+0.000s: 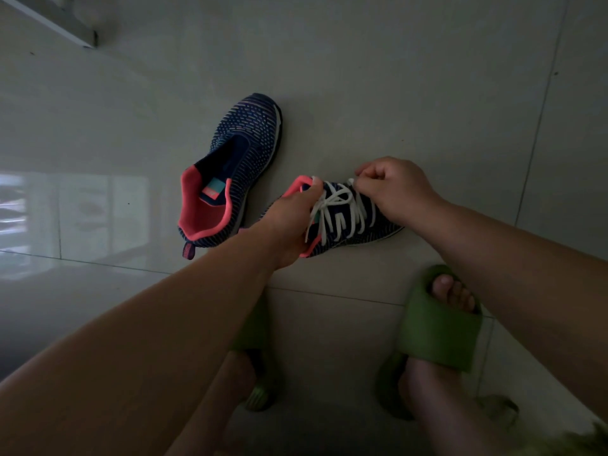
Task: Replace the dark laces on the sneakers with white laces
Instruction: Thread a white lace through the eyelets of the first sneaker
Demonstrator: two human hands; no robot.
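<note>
Two navy knit sneakers with pink collars lie on the tiled floor. The far sneaker (pixel 232 169) has no lace in it and points away from me. The near sneaker (pixel 368 225) lies turned to the right and carries a white lace (pixel 342 209) crossed through its eyelets. My left hand (pixel 291 215) grips this sneaker at its collar, thumb near the lace's upper end. My right hand (pixel 391 185) pinches a piece of the white lace at the top of the lacing with curled fingers. No dark lace is in sight.
My feet are in green slippers, one at the lower right (pixel 434 327) and one partly hidden under my left forearm (pixel 256 330). A pale ledge or frame (pixel 59 24) sits at the top left. Glossy floor tiles (pixel 411 77) surround the shoes.
</note>
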